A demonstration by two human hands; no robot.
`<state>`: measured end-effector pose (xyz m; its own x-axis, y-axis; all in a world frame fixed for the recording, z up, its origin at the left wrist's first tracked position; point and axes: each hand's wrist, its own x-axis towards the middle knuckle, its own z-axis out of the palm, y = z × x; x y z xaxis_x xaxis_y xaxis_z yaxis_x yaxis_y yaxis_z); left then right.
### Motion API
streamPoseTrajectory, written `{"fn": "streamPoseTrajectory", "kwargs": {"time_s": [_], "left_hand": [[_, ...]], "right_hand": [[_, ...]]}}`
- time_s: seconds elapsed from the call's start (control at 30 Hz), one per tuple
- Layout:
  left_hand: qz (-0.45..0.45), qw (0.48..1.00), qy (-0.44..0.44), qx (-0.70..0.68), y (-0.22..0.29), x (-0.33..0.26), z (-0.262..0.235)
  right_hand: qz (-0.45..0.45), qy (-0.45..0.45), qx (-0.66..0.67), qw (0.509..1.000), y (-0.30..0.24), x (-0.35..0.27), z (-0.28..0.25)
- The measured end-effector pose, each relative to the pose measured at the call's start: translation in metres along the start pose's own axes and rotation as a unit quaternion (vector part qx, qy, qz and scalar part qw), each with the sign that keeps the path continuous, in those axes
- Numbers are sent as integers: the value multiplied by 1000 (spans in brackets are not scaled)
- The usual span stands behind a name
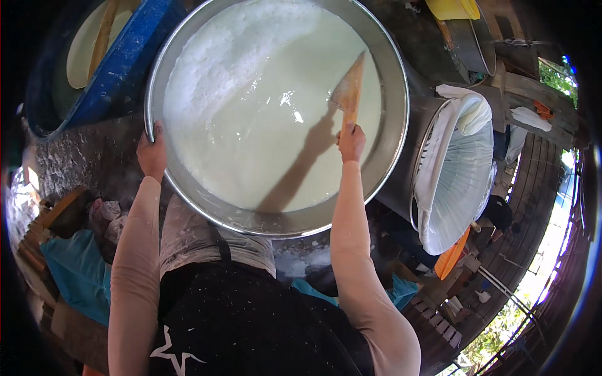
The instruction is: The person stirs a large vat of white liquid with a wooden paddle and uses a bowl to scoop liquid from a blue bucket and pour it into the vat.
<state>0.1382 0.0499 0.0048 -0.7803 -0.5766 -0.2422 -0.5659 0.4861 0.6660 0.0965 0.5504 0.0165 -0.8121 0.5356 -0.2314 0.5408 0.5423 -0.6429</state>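
A wide round metal vat (401,106) stands in front of me, filled with a pale milky liquid (251,144). White foam (213,69) covers the liquid's far left side. My left hand (151,152) grips the vat's rim at its near left. Over the right part of the vat, my right hand (352,143) is closed around the handle of a wooden paddle (351,88). The paddle's broad blade points away from me and slants to the right, its lower edge at or just above the liquid; I cannot tell which. Its shadow falls across the surface.
A blue tub (119,69) with pale liquid and a wooden stick is at the far left. Right of the vat stands a metal container covered with white cloth (461,169). A yellow item (454,9) lies on another metal vessel, far right. Turquoise sheeting (78,272) lies near left.
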Motion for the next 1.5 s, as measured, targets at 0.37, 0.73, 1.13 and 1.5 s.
{"fn": "streamPoseTrajectory", "kwargs": {"time_s": [0.37, 0.73, 1.13, 1.5], "left_hand": [[-13, 999, -3, -45, 12, -6, 0], [-30, 994, -32, -99, 28, -12, -11], [-6, 998, -27, -57, -1, -2, -4], [-15, 1000, -23, -5, -1, 1, -5]], "right_hand": [[-119, -61, -69, 989, 19, -102, 80], [-109, -190, -150, 964, 8, -266, 52], [132, -398, 3, 908, -15, -225, -124], [1, 27, -28, 999, -4, -21, -21]]}}
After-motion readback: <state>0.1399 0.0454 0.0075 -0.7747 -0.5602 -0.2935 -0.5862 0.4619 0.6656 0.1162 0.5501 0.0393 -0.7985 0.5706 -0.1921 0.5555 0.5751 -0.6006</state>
